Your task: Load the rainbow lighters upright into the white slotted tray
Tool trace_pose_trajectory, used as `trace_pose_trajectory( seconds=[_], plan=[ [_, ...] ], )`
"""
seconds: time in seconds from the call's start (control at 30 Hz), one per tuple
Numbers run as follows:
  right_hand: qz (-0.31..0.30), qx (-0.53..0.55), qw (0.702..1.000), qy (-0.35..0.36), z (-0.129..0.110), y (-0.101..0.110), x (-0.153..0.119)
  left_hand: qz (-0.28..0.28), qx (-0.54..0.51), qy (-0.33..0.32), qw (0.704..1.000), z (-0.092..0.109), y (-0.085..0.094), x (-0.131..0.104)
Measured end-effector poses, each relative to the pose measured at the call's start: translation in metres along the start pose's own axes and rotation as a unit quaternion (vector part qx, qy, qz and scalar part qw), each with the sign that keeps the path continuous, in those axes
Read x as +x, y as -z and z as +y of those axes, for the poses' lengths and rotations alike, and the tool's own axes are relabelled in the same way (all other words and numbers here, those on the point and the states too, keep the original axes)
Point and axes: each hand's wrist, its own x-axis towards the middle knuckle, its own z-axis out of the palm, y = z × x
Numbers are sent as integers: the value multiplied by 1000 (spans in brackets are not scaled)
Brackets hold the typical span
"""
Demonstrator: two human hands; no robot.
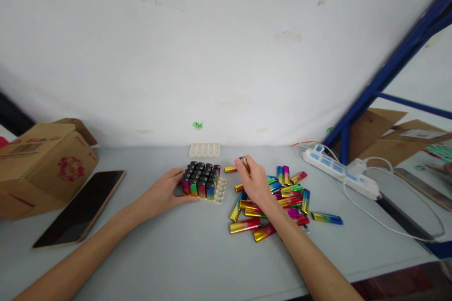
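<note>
Several shiny multicoloured lighters with black tops (201, 182) stand upright in rows in a white tray with round pockets (219, 191). My left hand (168, 191) is wrapped around the left side of this block, thumb and fingers against it. Bare pockets show along the tray's right edge. My right hand (252, 178) is closed on one lighter (243, 162), held above the table to the right of the tray; its metal top shows by the thumb. Under and around the right forearm lies a loose pile of metallic lighters (291, 201).
A second white tray (204, 150) lies near the wall. On the left are a cardboard box (42, 169) and a dark tablet (83, 209). A power strip (341, 171) with cables and a blue metal frame (381, 77) stand right. A person's hand (447, 167) shows at the far right.
</note>
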Motion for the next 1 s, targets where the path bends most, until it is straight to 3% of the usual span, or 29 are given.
trace_pose_trajectory(
  seconds=[0.23,0.4,0.63,0.83,1.0],
  plan=[
    [-88,-24,992,88,5,2,-1,14,4,-3,1000,3,0,0],
    [-125,-61,988,60,9,2,-1,14,-1,-12,1000,2,0,-1],
    [-186,-161,966,83,15,-7,2,15,4,-13,1000,-1,-3,-1],
    [-192,-214,949,131,14,-10,0,6,1,9,1000,0,-1,-1],
    [-140,-156,966,153,30,7,4,-3,0,13,1000,3,1,0]
  ],
)
